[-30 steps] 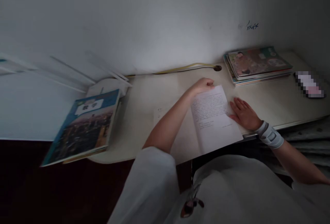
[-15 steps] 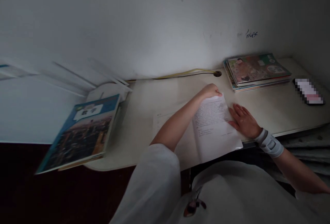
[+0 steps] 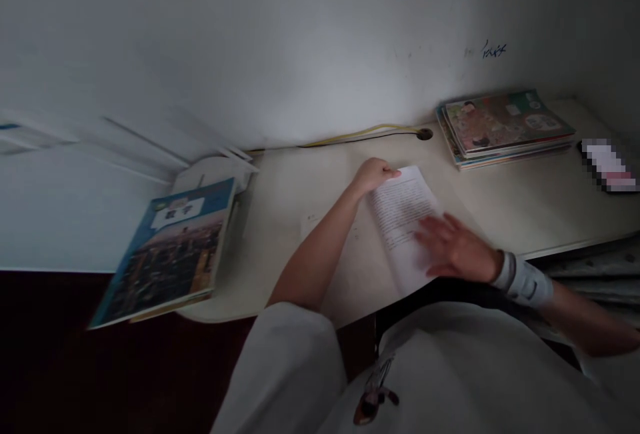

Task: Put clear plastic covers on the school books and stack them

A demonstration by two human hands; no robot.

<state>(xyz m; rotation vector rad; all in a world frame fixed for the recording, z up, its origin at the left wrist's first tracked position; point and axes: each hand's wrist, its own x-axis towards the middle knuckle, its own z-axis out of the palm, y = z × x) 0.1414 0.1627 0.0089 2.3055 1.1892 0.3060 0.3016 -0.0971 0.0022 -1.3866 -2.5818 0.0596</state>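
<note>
A large printed sheet of paper (image 3: 400, 211) lies on the desk close to my body, its right part folded over and covered with lines of small text. My left hand (image 3: 376, 174) is closed on the far edge of that folded part, thumb on top. Over the right side of the paper is my right hand (image 3: 457, 247), with fingers spread and a little blurred; whether it presses on the paper I cannot tell. A pale wristband (image 3: 525, 281) is around my right wrist. My left forearm crosses over the sheet and hides some of it.
On the desk's left edge lies a blue-covered book (image 3: 165, 254), jutting past the corner. A stack of books (image 3: 505, 127) and a phone (image 3: 607, 166) are at the back right. A yellow cable (image 3: 360, 135) runs along the wall to a hole (image 3: 425, 134).
My left hand has drawn the paper's top edge leftward, narrowing the folded part. My right hand has moved from beside the sheet to over it. The view has shifted slightly.
</note>
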